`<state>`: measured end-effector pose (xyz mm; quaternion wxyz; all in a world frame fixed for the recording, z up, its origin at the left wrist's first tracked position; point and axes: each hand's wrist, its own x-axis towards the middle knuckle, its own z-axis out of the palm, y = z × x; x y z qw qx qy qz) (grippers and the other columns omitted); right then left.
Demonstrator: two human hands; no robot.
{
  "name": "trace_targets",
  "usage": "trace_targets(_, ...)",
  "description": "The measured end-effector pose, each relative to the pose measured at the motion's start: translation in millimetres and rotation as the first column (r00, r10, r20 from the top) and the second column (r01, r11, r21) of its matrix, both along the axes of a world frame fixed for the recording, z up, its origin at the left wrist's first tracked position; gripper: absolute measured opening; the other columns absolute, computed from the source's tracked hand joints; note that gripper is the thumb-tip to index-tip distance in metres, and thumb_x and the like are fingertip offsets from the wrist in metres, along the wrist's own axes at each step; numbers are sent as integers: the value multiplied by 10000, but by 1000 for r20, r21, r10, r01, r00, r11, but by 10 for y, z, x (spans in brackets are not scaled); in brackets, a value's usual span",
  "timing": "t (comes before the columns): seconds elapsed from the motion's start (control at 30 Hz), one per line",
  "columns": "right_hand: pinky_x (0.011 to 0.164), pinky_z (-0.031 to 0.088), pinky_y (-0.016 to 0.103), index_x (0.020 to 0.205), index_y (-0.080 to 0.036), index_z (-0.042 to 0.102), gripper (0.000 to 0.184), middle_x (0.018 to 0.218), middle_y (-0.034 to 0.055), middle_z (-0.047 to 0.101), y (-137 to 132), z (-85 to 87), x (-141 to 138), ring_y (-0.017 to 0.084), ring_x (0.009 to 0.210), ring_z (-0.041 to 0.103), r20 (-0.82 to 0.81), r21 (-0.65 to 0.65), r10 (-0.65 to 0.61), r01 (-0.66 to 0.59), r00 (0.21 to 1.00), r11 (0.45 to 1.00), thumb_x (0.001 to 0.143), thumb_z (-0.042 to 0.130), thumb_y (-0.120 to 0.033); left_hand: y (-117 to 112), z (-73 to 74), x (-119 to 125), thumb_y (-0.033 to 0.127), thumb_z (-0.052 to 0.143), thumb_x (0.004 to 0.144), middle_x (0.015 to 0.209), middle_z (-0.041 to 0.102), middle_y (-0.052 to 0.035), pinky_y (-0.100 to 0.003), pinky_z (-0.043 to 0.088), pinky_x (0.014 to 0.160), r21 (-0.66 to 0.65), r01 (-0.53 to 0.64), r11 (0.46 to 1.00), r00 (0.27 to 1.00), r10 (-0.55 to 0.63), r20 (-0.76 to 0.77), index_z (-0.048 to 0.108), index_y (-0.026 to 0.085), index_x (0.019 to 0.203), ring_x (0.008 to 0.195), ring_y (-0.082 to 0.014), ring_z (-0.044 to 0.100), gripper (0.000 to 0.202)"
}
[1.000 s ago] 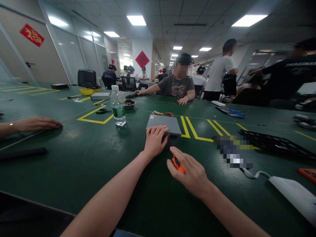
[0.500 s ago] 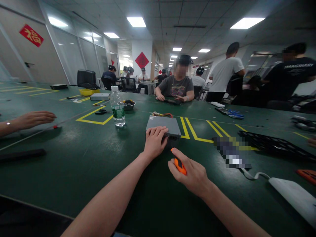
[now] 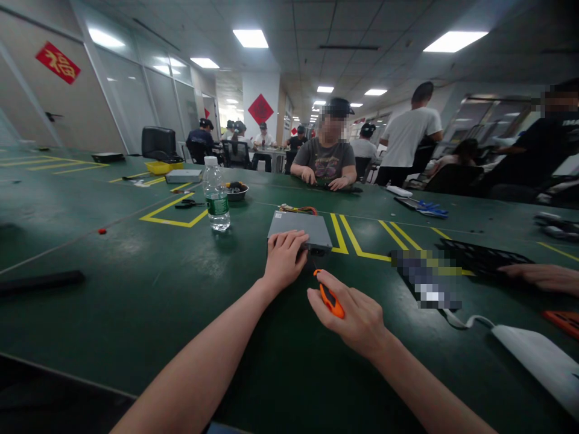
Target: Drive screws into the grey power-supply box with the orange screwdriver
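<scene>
A grey metal computer power supply unit [image 3: 310, 226] lies flat on the green table, its bundle of coloured wires [image 3: 298, 210] at the far side. My left hand [image 3: 284, 256] grips its near left corner, fingers over the top and thumb against the front face. In my right hand [image 3: 357, 314] is a screwdriver [image 3: 333, 302] with an orange and black handle, held in closed fingers. Its thin shaft points at the unit's near face, beside my left thumb. Whether the tip touches a screw is too small to tell.
A water bottle [image 3: 217, 196] stands to the left, a metal bowl [image 3: 237, 191] behind it. Right of my hands are a blurred-out device [image 3: 425, 280] with a cable and a white object [image 3: 538, 358]. A co-worker's hand [image 3: 547, 277] touches a black perforated panel [image 3: 479, 256].
My right hand and the screwdriver have shifted very slightly; my left hand stays put. The other person's hand at the left has gone, and one has appeared on the black panel at the right.
</scene>
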<state>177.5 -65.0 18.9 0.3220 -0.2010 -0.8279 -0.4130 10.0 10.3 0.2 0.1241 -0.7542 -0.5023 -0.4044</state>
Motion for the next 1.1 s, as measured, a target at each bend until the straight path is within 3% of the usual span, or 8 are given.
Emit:
trace_targets(0.17, 817, 491, 320, 992, -213, 528, 215, 1104, 124, 596, -23, -31, -41, 242, 1113, 531, -4, -104, 35, -35, 999, 994, 806, 563, -113, 9, -9, 2, 251, 496, 837, 1227, 560, 5, -380, 264, 979, 1, -3, 1000, 1000, 3, -6, 515, 269, 1128, 1163, -189, 437, 292)
trace_targets(0.4, 611, 492, 202, 1069, -220, 505, 297, 1062, 156, 612, 5, -54, -39, 213, 990, 606, 22, -16, 18, -18, 1000, 1000, 800, 588, -126, 14, -14, -2, 245, 505, 830, 1221, 563, 10, -380, 261, 983, 12, -4, 1000, 1000, 4, -10, 513, 274, 1125, 1158, -187, 441, 297)
trace_targets(0.6, 807, 487, 341, 933, -187, 515, 130, 1065, 155, 618, -43, -88, -70, 258, 1101, 542, -1, -132, 55, -55, 998, 990, 825, 536, -117, 8, -7, -2, 265, 488, 843, 1230, 558, 7, -382, 261, 978, 4, -1, 1000, 1000, 1, -11, 511, 274, 1128, 1158, -189, 441, 285)
trace_targets(0.8, 667, 480, 205, 960, -205, 533, 174, 1081, 123, 633, -25, -50, -31, 208, 1062, 574, -1, -52, 0, 0, 1000, 999, 814, 561, -113, 20, -16, -2, 259, 492, 840, 1220, 564, 7, -379, 254, 983, 14, 3, 1000, 1000, -3, 0, 512, 269, 1121, 1154, -184, 444, 282)
trace_targets(1.0, 793, 494, 296, 950, -194, 510, 153, 1116, 143, 601, -31, -66, -27, 230, 1115, 532, -37, -120, 10, -14, 999, 993, 823, 550, -119, 16, -12, -1, 259, 499, 837, 1222, 563, 13, -377, 258, 979, 7, 7, 1000, 1000, -7, 4, 515, 272, 1118, 1155, -182, 442, 281)
trace_targets(1.1, 754, 509, 274, 998, -209, 494, 196, 1120, 135, 594, -39, -62, -55, 243, 1125, 525, 28, -113, 16, -13, 999, 994, 827, 539, -125, 12, -10, 1, 259, 499, 838, 1223, 563, 9, -378, 257, 982, 6, 5, 1000, 1000, -5, 1, 517, 270, 1118, 1161, -182, 438, 281)
